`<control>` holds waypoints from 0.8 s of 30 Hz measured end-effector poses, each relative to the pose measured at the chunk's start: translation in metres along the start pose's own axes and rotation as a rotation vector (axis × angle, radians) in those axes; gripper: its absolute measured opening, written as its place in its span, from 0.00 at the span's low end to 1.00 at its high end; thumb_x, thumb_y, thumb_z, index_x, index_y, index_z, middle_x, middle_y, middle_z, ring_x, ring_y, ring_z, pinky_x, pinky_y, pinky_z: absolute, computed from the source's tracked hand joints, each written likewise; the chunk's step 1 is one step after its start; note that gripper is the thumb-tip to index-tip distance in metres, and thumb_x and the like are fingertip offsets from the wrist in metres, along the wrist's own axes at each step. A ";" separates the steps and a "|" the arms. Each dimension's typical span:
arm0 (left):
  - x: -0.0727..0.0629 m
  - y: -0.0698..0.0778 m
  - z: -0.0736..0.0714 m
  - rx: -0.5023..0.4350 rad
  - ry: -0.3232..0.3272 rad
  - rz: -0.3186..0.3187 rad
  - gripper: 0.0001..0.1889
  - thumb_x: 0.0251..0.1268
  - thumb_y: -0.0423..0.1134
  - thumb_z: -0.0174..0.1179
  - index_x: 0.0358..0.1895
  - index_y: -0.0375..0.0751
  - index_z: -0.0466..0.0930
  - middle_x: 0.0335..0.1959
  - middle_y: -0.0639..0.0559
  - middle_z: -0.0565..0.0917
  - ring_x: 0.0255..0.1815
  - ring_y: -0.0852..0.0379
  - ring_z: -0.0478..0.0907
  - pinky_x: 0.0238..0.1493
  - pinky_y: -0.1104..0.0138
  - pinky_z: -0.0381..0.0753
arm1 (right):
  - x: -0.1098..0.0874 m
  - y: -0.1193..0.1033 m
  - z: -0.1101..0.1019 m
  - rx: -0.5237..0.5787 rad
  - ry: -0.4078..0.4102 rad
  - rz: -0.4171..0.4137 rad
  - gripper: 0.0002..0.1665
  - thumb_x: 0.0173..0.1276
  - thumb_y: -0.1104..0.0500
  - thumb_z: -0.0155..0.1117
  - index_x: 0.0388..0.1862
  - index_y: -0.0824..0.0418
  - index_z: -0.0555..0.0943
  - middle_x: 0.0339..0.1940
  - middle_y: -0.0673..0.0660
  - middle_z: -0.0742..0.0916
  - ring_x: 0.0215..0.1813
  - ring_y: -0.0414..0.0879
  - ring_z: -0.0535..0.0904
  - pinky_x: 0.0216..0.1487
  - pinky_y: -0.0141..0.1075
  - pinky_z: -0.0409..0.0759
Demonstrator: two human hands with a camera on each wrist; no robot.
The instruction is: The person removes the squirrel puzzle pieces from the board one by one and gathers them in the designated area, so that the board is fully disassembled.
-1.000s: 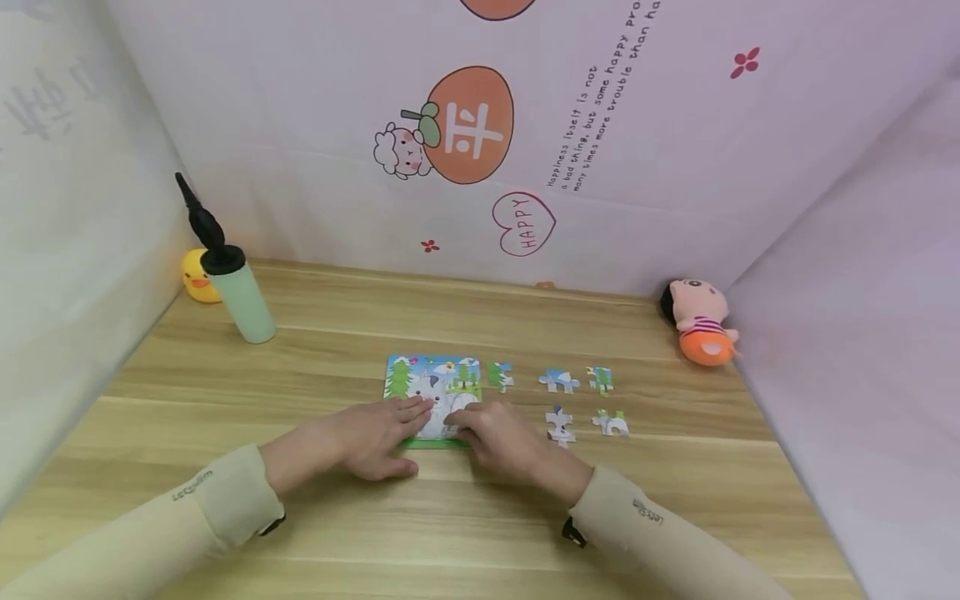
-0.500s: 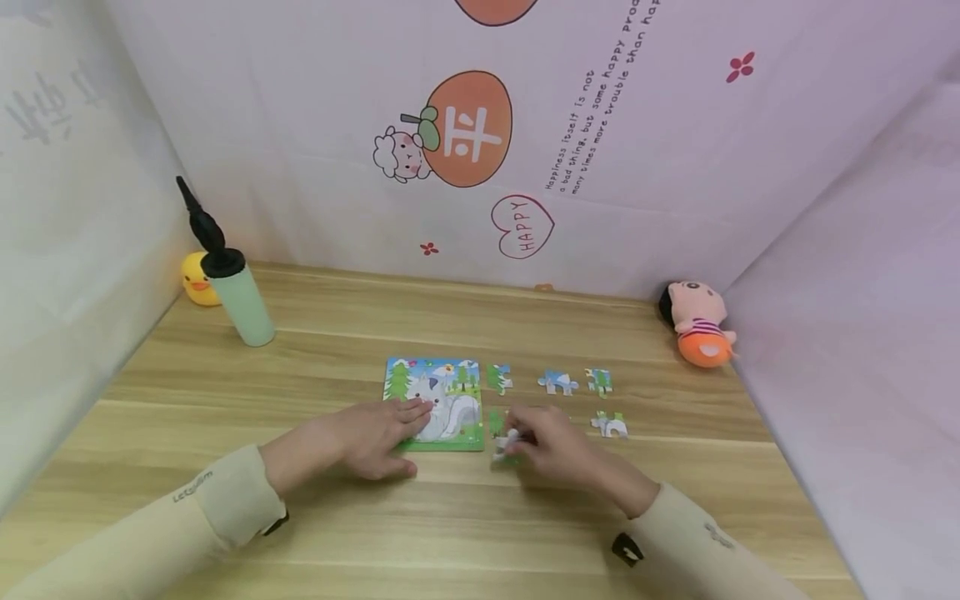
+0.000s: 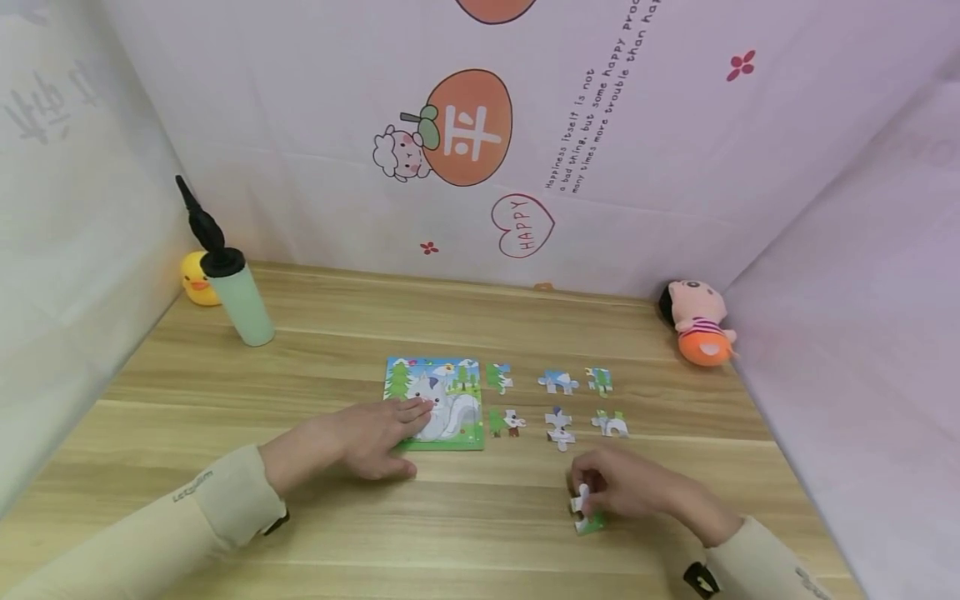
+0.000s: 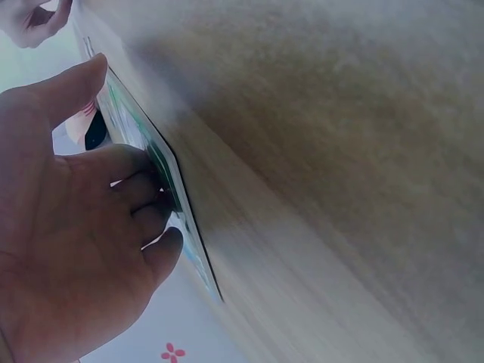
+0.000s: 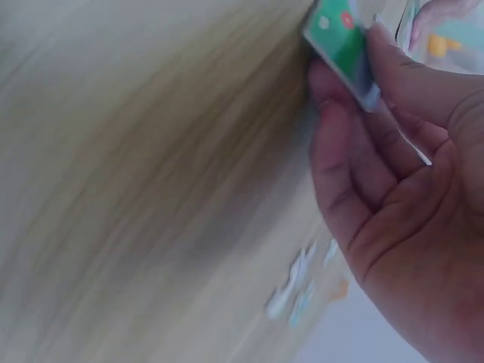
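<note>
My left hand (image 3: 375, 440) lies with its fingers on the lower left part of a puzzle board (image 3: 459, 417) printed with a grey-and-white squirrel and green trees. Those fingers are extended over the board's edge in the left wrist view, thumb apart. At the front right, my right hand (image 3: 622, 485) pinches a puzzle piece (image 3: 589, 522) between thumb and fingers, tilted close over the table. The right wrist view shows the green part of this piece (image 5: 340, 34) with small flowers. Two rows of puzzle pieces (image 3: 559, 428) lie right of the board.
Behind stand a pale green hand pump (image 3: 243, 304) with a black top and a yellow toy duck (image 3: 197, 279) at the left. A plush doll (image 3: 701, 325) lies at the back right. White printed walls (image 3: 337, 167) enclose the wooden table (image 3: 375, 533).
My right hand has moved from the board to the front right, carrying a puzzle piece away from the board. My left hand has stayed in place on the board.
</note>
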State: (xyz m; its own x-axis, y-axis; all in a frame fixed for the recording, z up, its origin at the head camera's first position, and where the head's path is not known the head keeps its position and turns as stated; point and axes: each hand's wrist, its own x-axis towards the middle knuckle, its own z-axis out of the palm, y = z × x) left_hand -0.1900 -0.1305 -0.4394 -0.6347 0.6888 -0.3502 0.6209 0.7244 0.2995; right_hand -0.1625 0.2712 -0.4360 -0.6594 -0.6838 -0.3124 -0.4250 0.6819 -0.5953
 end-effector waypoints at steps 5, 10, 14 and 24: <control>-0.001 0.000 0.000 -0.007 -0.002 -0.007 0.42 0.75 0.57 0.59 0.83 0.39 0.57 0.88 0.47 0.52 0.89 0.45 0.51 0.87 0.48 0.57 | -0.017 0.013 -0.012 -0.026 -0.005 0.063 0.11 0.61 0.62 0.76 0.31 0.50 0.81 0.28 0.41 0.81 0.31 0.30 0.72 0.32 0.26 0.74; -0.002 0.000 0.000 -0.014 0.001 -0.006 0.42 0.75 0.57 0.59 0.83 0.39 0.57 0.88 0.47 0.52 0.88 0.44 0.51 0.87 0.47 0.58 | -0.024 0.024 -0.019 -0.032 0.041 0.104 0.13 0.59 0.66 0.77 0.33 0.54 0.80 0.28 0.45 0.81 0.31 0.32 0.72 0.30 0.27 0.73; -0.002 0.001 0.000 -0.015 0.004 0.000 0.42 0.74 0.57 0.59 0.82 0.39 0.57 0.88 0.47 0.53 0.88 0.44 0.51 0.87 0.47 0.58 | -0.024 0.030 -0.018 -0.032 0.071 0.130 0.14 0.59 0.67 0.76 0.34 0.55 0.78 0.28 0.46 0.81 0.31 0.32 0.73 0.30 0.27 0.74; -0.001 0.001 0.001 -0.015 0.000 -0.005 0.42 0.74 0.58 0.59 0.83 0.40 0.57 0.88 0.48 0.52 0.89 0.45 0.51 0.87 0.47 0.58 | -0.023 0.038 -0.014 -0.107 0.160 0.156 0.14 0.57 0.65 0.79 0.34 0.53 0.80 0.30 0.46 0.81 0.33 0.34 0.73 0.32 0.28 0.74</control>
State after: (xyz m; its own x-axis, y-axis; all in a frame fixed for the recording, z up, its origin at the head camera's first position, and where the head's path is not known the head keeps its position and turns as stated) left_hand -0.1887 -0.1302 -0.4394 -0.6379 0.6851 -0.3517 0.6109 0.7282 0.3106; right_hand -0.1723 0.3166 -0.4409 -0.8084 -0.5239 -0.2684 -0.3676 0.8055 -0.4649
